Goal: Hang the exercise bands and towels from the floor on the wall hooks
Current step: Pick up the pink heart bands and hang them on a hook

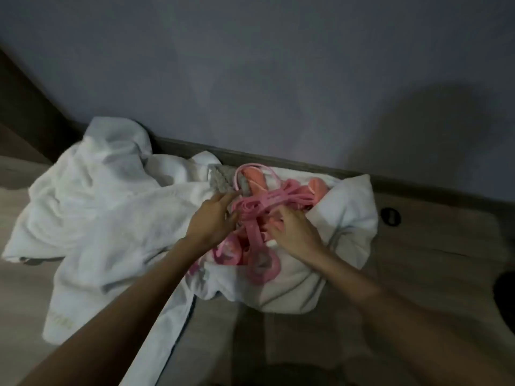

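Head view, dim light, some motion blur.

- Pink bands: seen as one tangled heap, just below frame centre, lying on a second white towel. Heap is set close to baseboard, on floor.
- Large white towel: crumpled, spread at 9 o'clock of heap; its far edge is bunched against wall at approx. 11 o'clock. Small grey cloth is noted at 11 o'clock of heap, touching it.
- L hand: placed at 9 o'clock side of heap. Fingers held fairly straight, slightly spread, tips touching strands. No strand is seen pinched.
- R hand: placed at 4 o'clock side of heap. Fingers bent, held close together, tips buried among strands; whether a strand is pinched cannot be told (blur).
- Black round fitting: set in floor at 3 o'clock of towels, apart from them.
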